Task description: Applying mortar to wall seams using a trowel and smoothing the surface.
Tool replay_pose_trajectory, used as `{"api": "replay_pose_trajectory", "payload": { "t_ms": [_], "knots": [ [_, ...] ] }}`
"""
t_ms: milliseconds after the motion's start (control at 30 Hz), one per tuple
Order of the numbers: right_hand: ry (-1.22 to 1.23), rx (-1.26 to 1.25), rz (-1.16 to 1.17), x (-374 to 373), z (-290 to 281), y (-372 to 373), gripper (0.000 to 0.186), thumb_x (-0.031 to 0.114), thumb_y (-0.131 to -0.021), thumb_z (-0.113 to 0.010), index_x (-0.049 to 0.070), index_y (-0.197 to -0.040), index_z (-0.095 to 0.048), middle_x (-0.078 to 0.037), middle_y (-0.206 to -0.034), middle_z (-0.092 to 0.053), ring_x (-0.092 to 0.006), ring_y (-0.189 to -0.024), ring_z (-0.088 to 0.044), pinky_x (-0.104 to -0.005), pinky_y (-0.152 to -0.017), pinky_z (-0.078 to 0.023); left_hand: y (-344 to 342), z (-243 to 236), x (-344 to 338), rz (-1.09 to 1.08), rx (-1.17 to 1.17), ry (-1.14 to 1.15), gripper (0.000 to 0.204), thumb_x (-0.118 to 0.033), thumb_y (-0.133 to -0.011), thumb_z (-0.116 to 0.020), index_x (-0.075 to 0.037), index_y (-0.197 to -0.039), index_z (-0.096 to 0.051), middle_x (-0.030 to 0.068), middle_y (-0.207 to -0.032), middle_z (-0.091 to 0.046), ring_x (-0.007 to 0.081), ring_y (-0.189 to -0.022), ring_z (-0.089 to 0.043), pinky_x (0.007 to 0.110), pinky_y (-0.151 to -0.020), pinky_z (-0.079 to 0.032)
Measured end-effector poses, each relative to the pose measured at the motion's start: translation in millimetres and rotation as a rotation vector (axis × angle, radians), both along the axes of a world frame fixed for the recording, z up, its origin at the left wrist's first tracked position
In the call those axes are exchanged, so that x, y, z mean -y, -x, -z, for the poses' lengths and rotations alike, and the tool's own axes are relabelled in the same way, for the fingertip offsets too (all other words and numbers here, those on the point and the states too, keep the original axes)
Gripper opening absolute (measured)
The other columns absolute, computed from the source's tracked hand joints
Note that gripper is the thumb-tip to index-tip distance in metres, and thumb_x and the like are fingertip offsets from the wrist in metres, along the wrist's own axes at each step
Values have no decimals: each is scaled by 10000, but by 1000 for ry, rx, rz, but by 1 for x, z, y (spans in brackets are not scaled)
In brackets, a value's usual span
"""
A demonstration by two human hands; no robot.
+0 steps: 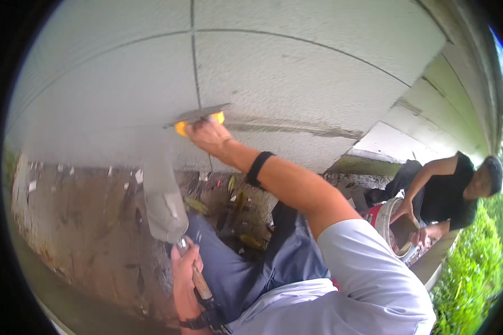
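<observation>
My right hand [208, 134] is wrapped round the yellow grip of a flat-bladed trowel [198, 113]. Its dark blade lies at the pale grey wall [296, 67], close to where a vertical groove meets a darker horizontal band. Lower down, my left hand [185, 267] is closed on the wooden handle of a second trowel [165, 209]. That long blade looks coated in grey mortar and points up toward the wall; its far end fades into a hazy blur. My trousered legs [229, 251] are bent beneath my arms.
Littered brown ground [106, 223] with leaves and scraps runs along the wall's foot. On the right, a co-worker in a black shirt [444, 192] crouches with both hands at a red and white bucket [383, 220]. Green bushes [475, 268] grow behind. Haze blurs the left side.
</observation>
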State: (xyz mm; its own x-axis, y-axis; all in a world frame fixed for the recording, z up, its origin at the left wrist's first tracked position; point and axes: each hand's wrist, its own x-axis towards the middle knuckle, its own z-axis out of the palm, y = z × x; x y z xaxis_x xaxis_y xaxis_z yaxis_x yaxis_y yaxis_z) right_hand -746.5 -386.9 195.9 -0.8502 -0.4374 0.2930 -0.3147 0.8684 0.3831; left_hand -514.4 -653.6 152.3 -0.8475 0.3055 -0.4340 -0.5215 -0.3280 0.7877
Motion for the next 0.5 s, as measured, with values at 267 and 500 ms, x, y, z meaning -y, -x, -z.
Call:
{"api": "replay_pose_trajectory", "payload": {
  "t_ms": [267, 500],
  "knots": [
    [323, -173, -124, -108, -94, -145, 173, 108, -810, -588, 55, -936, -482, -107, -807, -577, -305, -838, -593, -439, -826, -458, -9, -8, 5, 15, -65, 74, 242, -72, -863, -624, -113, -1055, -482, 3, -685, -459, 86, -478, -428, 221, -428, -369],
    [98, 8, 293, -280, -12, -309, 285, 113, -854, -542, 16, -1117, -491, -149, -966, -634, -317, -986, -625, -412, -922, -458, 2, -19, -12, 124, -95, 14, 297, -82, -859, -626, -131, -1101, -462, -5, -727, -475, 84, -477, -431, 226, -410, -369]
  ]
}}
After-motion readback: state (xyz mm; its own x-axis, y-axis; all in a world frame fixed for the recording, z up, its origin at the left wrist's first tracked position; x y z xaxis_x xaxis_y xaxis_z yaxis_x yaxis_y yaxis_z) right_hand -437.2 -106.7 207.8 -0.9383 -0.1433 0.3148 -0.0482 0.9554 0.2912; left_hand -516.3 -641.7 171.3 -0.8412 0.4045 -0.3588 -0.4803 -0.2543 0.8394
